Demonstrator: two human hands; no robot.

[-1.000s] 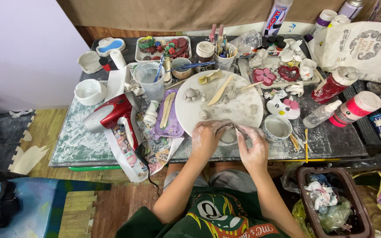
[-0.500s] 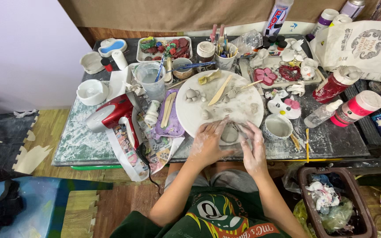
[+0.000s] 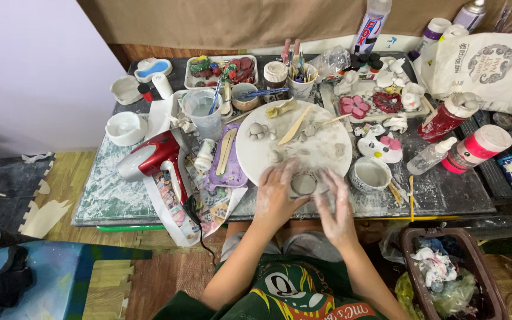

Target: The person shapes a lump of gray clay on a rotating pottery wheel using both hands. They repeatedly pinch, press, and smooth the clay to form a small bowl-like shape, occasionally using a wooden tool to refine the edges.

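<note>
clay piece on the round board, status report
Left hand and right hand flank grey clay piece, fingers touching. Sits on white round board. Nothing in the way.

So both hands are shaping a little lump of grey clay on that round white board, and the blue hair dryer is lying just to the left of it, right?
Not quite: the hair dryer is red and silver, not blue, as the head view shows. The rest holds: the left hand and right hand are on the small grey clay piece at the near edge of the round white board, with the dryer to its left.

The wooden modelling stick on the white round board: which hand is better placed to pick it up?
Probably the right hand: the wooden stick lies up the round board, with no hand over it, while the left hand cups the clay piece.
</note>
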